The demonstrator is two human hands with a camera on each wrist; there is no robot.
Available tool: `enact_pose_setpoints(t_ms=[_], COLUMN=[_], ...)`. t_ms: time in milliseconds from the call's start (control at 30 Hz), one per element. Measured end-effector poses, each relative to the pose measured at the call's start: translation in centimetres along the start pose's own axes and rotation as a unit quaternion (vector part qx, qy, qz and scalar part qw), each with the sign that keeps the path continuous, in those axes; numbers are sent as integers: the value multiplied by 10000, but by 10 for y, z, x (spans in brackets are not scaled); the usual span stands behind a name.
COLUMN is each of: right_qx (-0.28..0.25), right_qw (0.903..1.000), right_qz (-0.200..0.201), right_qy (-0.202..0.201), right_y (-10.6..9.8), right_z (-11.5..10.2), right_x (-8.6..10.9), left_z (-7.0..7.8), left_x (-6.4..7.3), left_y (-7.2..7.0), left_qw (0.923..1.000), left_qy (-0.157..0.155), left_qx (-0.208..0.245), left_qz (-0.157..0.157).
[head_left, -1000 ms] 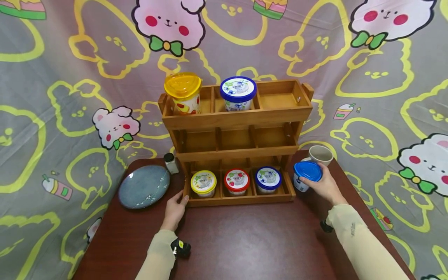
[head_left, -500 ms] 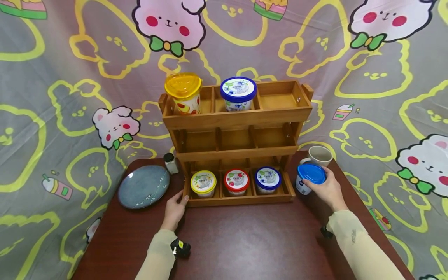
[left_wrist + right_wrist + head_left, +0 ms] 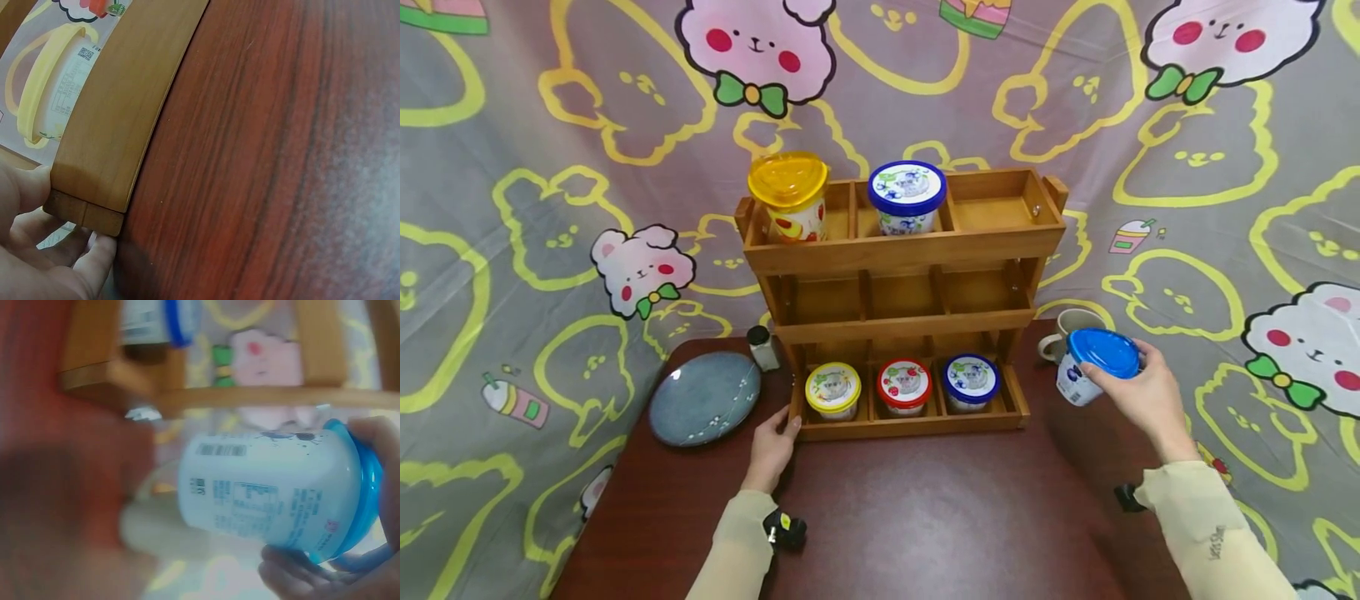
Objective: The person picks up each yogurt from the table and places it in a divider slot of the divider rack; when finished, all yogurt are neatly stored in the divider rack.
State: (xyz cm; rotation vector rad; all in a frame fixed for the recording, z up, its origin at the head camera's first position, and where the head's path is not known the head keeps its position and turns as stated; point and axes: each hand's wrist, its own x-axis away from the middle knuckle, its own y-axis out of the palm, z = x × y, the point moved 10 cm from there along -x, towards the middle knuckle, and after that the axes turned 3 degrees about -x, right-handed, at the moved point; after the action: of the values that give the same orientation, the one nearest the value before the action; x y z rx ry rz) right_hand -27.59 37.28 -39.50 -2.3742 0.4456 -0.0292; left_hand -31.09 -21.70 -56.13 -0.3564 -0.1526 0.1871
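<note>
My right hand [image 3: 1152,402] grips a white yogurt cup with a blue lid [image 3: 1103,353] around the lid, tilted and raised over the right side of the table. In the right wrist view, the cup [image 3: 269,487] shows its printed label and barcode, with fingers on either side near the lid. My left hand [image 3: 771,450] holds the front left corner of the three-tier wooden rack [image 3: 902,253]. In the left wrist view, thumb and fingers pinch the rack's corner [image 3: 84,211]. On the bottom tier stand a yellow-lidded tub [image 3: 833,388], a red-lidded tub [image 3: 905,384] and a blue-lidded tub [image 3: 972,380].
On the top tier sit a yellow-lidded cup [image 3: 787,193] and a blue-lidded tub [image 3: 907,195]. A beige mug [image 3: 1066,327] stands right of the rack, partly behind the held cup. A blue-grey plate [image 3: 700,400] and a black-capped shaker [image 3: 763,350] are at left.
My right hand has lifted the blue-lidded yogurt cup and carried it to the right, tilting it. The left hand keeps its place on the rack's corner.
</note>
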Motion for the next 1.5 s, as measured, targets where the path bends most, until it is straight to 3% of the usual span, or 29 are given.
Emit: enact_pose_setpoints(t_ms=[433,633,800,967,1167,1500], right_qx=[-339,-421,-453,-564,-470,-205], right_qw=[9951,9894,9847,9842,9854,9919], right_qz=[768,1184,1406,1259,966,446], right_qy=[-515,-729,-928,-1112,-1318,-1172], right_y=[-85,-123,-143,-143,-124,-83], right_z=[-125,-177,-215,-252,-285,-306], right_x=[10,5,0,-4,-14,-40], left_z=[2,3,2,0,-1,0], left_x=[-1,1,1,1,1,3], left_y=[-1,0,0,1,0,1], left_qw=[10000,10000,10000,10000,10000,10000], left_qy=[34,24,8,-25,-34,-59], left_qx=[-30,-54,-39,-25,-59,-4], left_qz=[5,-33,-9,-9,21,-29])
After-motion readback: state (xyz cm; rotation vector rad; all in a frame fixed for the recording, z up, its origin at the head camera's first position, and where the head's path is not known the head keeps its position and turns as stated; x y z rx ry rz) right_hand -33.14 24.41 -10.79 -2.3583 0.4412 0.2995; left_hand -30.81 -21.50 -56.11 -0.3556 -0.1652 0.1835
